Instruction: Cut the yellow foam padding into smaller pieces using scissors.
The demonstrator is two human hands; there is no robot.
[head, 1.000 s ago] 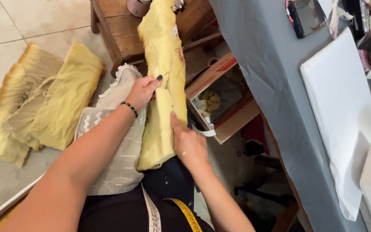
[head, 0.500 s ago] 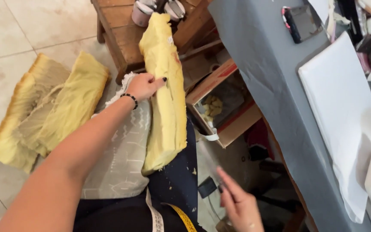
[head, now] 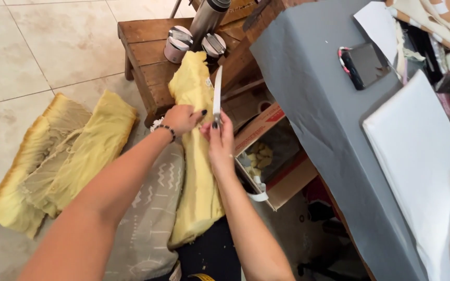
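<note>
Bare floor (head: 42, 47) left of the hands — cardboard box (head: 266, 156), grey-draped table (head: 319, 104) close right.

The long foam slab (head: 196, 156) is pale yellow, the knife blade (head: 217, 96) silvery, the cushion (head: 154, 208) grey with white zigzags, the wooden bench (head: 149, 57) brown.

A home craft or upholstery workroom is showing here: yellow foam slabs (head: 58, 161) are lying on a tiled floor (head: 37, 47), a cardboard box (head: 272, 156) is holding foam offcuts, and a table draped in grey cloth (head: 313, 104) is carrying white board (plus patterned fabric) beside a low wooden bench (head: 147, 57).
</note>
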